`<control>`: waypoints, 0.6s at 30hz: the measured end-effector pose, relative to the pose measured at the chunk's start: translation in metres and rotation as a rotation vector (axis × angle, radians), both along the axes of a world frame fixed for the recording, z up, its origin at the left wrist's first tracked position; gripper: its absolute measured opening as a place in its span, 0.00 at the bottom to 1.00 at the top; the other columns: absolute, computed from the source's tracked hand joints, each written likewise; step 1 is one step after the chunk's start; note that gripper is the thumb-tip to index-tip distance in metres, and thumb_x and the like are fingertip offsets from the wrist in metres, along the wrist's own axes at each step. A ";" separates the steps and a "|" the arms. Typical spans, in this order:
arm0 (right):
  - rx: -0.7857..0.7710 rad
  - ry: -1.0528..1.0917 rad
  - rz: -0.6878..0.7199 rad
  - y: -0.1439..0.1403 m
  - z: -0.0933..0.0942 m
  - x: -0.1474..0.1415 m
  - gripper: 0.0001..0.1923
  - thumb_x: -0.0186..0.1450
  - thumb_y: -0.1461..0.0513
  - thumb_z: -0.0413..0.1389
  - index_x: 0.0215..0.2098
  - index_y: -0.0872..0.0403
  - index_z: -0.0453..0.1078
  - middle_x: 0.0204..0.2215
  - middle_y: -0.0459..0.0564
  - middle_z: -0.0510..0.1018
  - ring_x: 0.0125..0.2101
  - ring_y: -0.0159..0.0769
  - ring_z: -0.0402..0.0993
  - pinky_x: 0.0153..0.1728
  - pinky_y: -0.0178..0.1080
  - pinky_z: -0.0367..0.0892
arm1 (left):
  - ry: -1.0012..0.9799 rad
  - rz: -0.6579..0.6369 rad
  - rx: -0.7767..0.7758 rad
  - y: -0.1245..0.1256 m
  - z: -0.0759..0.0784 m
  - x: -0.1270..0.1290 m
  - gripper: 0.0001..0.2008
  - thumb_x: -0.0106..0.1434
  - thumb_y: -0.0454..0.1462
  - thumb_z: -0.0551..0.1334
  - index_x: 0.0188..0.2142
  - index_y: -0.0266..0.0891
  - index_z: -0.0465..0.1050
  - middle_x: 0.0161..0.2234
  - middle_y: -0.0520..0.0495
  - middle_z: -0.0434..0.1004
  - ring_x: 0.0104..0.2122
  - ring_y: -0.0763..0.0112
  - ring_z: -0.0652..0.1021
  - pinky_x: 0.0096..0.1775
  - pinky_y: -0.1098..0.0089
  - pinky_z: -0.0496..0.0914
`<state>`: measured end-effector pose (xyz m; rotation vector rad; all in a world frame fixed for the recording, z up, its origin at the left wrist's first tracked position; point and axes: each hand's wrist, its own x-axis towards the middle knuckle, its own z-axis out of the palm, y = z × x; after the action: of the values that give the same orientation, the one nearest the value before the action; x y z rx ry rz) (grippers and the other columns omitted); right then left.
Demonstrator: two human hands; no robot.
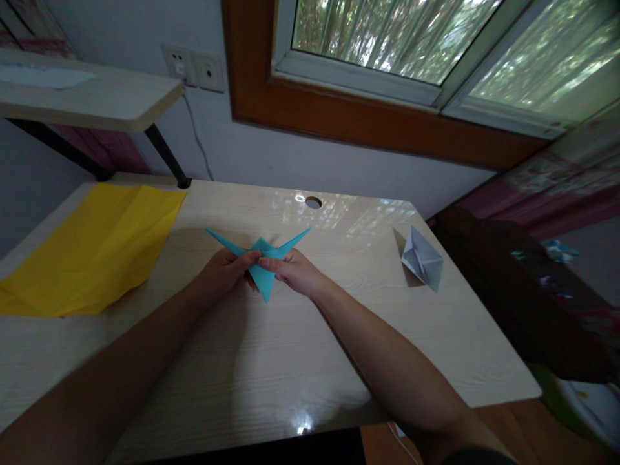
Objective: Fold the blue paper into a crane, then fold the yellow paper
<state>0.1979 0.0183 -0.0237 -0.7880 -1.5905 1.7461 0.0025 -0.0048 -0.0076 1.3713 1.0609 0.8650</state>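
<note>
Just above the desk, a turquoise folded paper piece (264, 279) is held between my two hands. It has two thin points spread up to the left and right, a small peak in the middle and a broad point toward me. My left hand (227, 270) pinches its left side, thumb on top. On the right side, my right hand (296, 270) grips it the same way, and the two thumb tips nearly meet at the centre. The fingers underneath are mostly hidden by the paper.
A large yellow sheet (97, 248) lies on the left of the desk (310, 361). Toward the right edge stands a folded grey-white paper piece (422, 259). A raised shelf (126, 106) is at back left, and a round cable hole (313, 203) is near the back edge.
</note>
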 end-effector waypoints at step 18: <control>0.023 0.024 -0.055 -0.004 0.002 0.002 0.30 0.63 0.41 0.60 0.16 0.52 0.61 0.15 0.40 0.60 0.20 0.28 0.54 0.23 0.36 0.50 | -0.019 -0.075 0.032 0.001 0.003 -0.001 0.23 0.65 0.52 0.63 0.24 0.37 0.77 0.25 0.46 0.80 0.29 0.65 0.79 0.44 0.65 0.73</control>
<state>0.1999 0.0141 -0.0215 -0.7894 -1.5561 1.6900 0.0012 -0.0036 -0.0047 1.4181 0.9790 0.8416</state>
